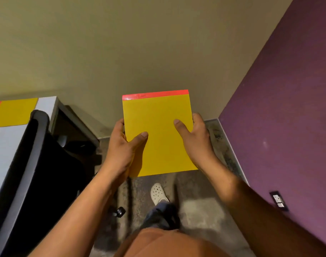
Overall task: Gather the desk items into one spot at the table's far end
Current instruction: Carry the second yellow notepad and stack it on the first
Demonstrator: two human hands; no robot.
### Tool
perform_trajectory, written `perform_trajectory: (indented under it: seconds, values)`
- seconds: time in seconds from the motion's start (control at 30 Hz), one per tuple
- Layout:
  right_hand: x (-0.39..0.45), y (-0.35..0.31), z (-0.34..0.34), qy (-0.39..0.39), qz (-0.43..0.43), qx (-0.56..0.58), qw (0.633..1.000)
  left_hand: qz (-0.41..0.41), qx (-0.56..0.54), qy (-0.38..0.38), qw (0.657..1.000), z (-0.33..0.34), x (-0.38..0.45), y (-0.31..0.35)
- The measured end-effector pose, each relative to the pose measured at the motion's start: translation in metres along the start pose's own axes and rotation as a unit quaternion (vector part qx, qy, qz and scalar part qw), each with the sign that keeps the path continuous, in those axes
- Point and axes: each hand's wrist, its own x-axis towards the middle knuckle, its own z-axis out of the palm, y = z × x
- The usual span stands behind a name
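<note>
yellow notepad (158, 134) clasped between left hand (121, 145) and right hand (193, 140).

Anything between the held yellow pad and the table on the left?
Yes: the black chair sits against the table edge, between it and the pad held by the left hand and right hand. A second pad lies on the table.

Matt yellow paper pad (158, 134) with glossy red binding strip (154, 94).

Yellow pad (159, 134), red-topped, held aloft
</note>
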Motion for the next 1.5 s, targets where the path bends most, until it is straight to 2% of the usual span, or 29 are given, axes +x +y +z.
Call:
perform_trajectory:
  seconds: [0.23, 0.43, 0.6, 0.73, 0.83, 0.97, 1.17, 1.4, 1.5]
  values:
    - [0.123, -0.017, 0.013, -0.035, -0.002, -0.015, 0.999, -0.024, -0.050, 0.018, 0.998, 0.018, 0.114, 0.019]
    - [0.203, -0.024, 0.052, -0.102, -0.002, -0.011, 0.995, -0.021, -0.051, 0.077, 0.996, 0.005, 0.169, 0.036]
    - [0.273, -0.023, 0.102, -0.208, -0.006, -0.013, 0.978, -0.020, -0.036, 0.176, 0.984, -0.009, 0.210, 0.037]
    - [0.326, -0.033, 0.147, -0.289, -0.031, -0.017, 0.957, -0.021, -0.001, 0.287, 0.958, -0.024, 0.243, 0.045]
    - [0.356, -0.045, 0.177, -0.341, -0.050, -0.019, 0.939, -0.021, 0.020, 0.343, 0.939, -0.037, 0.261, 0.053]
    - [0.376, -0.068, 0.225, -0.412, -0.067, -0.014, 0.908, -0.020, 0.038, 0.422, 0.906, -0.059, 0.267, 0.064]
    - [0.372, -0.101, 0.302, -0.511, -0.084, -0.008, 0.855, -0.022, 0.001, 0.512, 0.859, -0.103, 0.257, 0.078]
    - [0.353, -0.156, 0.390, -0.554, -0.107, -0.019, 0.826, 0.002, -0.047, 0.558, 0.828, -0.175, 0.249, 0.105]
    - [0.353, -0.181, 0.427, -0.572, -0.108, -0.024, 0.813, -0.013, -0.081, 0.569, 0.818, -0.210, 0.246, 0.118]
